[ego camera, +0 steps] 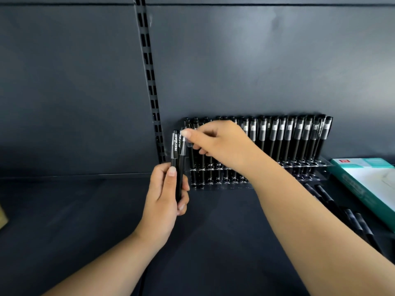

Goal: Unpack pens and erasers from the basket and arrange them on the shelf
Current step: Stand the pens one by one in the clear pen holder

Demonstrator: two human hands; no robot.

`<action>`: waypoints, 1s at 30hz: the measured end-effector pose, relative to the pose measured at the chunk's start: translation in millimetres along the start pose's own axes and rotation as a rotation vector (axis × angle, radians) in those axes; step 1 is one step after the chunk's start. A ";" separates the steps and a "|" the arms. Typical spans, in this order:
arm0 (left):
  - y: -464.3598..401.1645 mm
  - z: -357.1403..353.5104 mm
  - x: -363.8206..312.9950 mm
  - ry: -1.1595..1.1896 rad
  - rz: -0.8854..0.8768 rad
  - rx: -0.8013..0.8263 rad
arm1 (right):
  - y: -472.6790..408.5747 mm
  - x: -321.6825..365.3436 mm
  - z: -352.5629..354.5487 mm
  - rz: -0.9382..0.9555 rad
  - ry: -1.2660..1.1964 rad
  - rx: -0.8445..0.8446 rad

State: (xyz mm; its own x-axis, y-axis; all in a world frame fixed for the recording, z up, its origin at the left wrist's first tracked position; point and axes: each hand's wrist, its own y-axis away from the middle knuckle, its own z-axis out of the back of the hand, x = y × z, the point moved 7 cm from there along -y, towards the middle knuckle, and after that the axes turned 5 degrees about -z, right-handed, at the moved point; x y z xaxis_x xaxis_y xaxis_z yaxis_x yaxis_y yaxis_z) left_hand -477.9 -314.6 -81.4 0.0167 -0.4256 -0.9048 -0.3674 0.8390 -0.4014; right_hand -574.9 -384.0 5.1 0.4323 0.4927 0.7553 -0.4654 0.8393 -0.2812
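Our left hand [165, 189] gripped two slim black plastic pens [177, 165] upright beside the clear acrylic pen rack [215, 178] on the dark shelf [85, 210]. Our right hand [215, 144] pinched one cap. Next, we judged, came lifting it into an empty hole.

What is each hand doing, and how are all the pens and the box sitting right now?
left hand: grips two black pens upright
two black pens: capped, side by side
right hand: pinches the top of one held pen
pen rack: clear, on the shelf, filled with upright pens
loose pens: lying flat on the shelf
box: lying flat, closed
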 end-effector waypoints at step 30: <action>-8.9 -2.4 15.5 -0.221 -0.087 0.079 | -13.0 -23.7 46.3 -0.077 -0.174 -0.178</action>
State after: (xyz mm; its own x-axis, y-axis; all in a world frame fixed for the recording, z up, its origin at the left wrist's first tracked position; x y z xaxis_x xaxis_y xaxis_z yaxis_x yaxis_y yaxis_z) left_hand -476.6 -329.4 -91.4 0.2511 -0.4200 -0.8721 -0.2822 0.8301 -0.4810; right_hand -614.8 -417.2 18.3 0.3148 0.3919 0.8645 -0.2867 0.9075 -0.3071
